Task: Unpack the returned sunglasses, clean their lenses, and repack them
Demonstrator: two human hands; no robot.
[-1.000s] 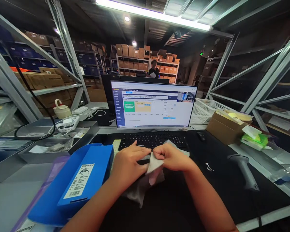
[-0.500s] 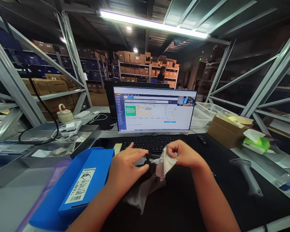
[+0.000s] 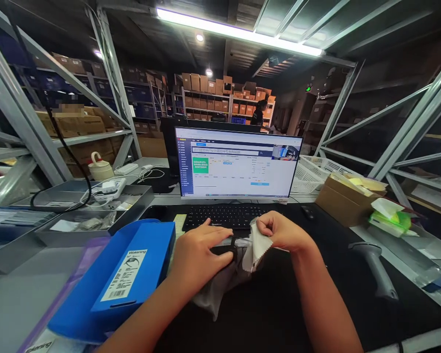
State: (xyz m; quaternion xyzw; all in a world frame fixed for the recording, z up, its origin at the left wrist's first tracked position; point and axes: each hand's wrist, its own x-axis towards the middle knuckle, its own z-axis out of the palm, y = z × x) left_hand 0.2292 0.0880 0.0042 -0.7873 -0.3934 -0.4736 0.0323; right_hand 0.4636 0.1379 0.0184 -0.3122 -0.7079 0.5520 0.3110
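Observation:
My left hand (image 3: 202, 257) sits over a small black item (image 3: 224, 251) with a thin arm, possibly eyeglasses, and its fingers press on it. My right hand (image 3: 286, 231) pinches the top corner of a pale cloth with a zigzag edge (image 3: 256, 250), which hangs down beside the black item. Under both hands lies a soft grey sheet (image 3: 215, 294), draped on the black desk mat (image 3: 294, 304). Much of the black item is hidden by my left hand.
A blue box with a white label (image 3: 132, 277) stands left of my left hand. Behind my hands are a black keyboard (image 3: 220, 218) and a lit monitor (image 3: 237, 162). A handheld barcode scanner (image 3: 373, 269) lies on the right, and a metal tray (image 3: 95, 215) on the left.
My right hand has moved right and lifted the pale cloth away from the black item. My left hand stays on the item. The far co-worker stands further right in view.

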